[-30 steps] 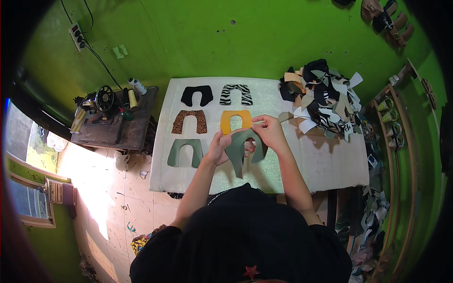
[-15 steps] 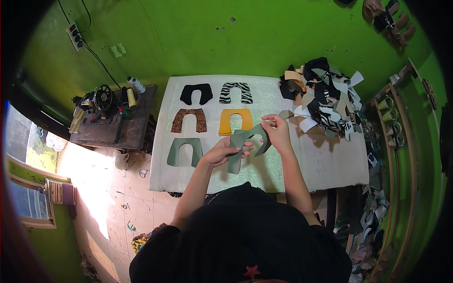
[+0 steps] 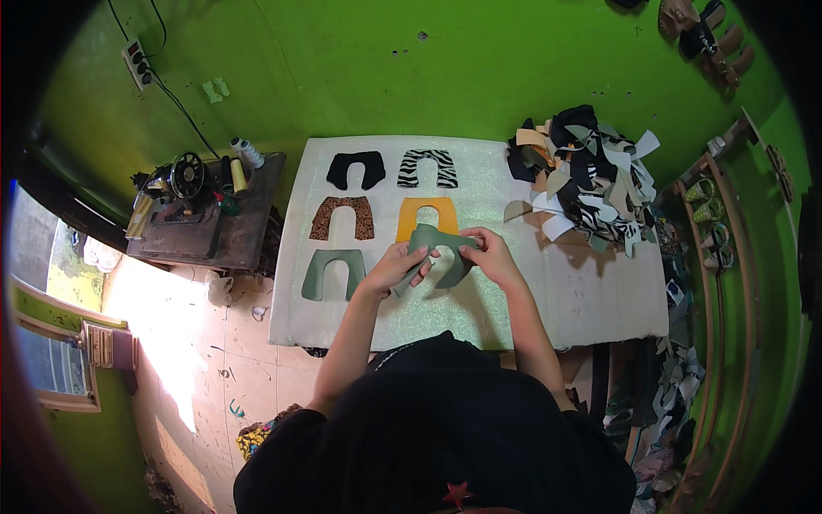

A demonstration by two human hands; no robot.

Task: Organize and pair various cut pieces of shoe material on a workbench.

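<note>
Up in the air goes the focus: a green piece (image 3: 444, 242), arch-shaped and curling, held over the near half of the table (image 3: 591, 300), a little left of its middle. The left hand (image 3: 398, 267) grips one leg of it, thumb on top, fingers wrapped beneath; the right hand (image 3: 488, 255) has the other side, pinched between thumb and fingers. Both hands full, then, and on the same piece!

Just beyond it, the yellow piece (image 3: 429, 206) lies flat, its near part hidden behind the held one. Over to the left, by the table's left edge, a flat green arch (image 3: 315, 276) sits nearest, the leopard piece (image 3: 322, 223) next, and the black piece (image 3: 358, 161) up toward the far left corner. To its right, along the far edge, comes the zebra piece (image 3: 425, 158).

Now the far right corner, and what a heap: scraps (image 3: 591, 176) in black, white, tan, grey and stripes, with a half-moon offcut (image 3: 516, 211) at its left side.

Off the left edge stands a sewing machine (image 3: 184, 178) beside spools (image 3: 238, 176); off the right, a rack (image 3: 743, 257) holding shoes (image 3: 708, 211). Behind the far edge rises the green wall (image 3: 360, 73).
</note>
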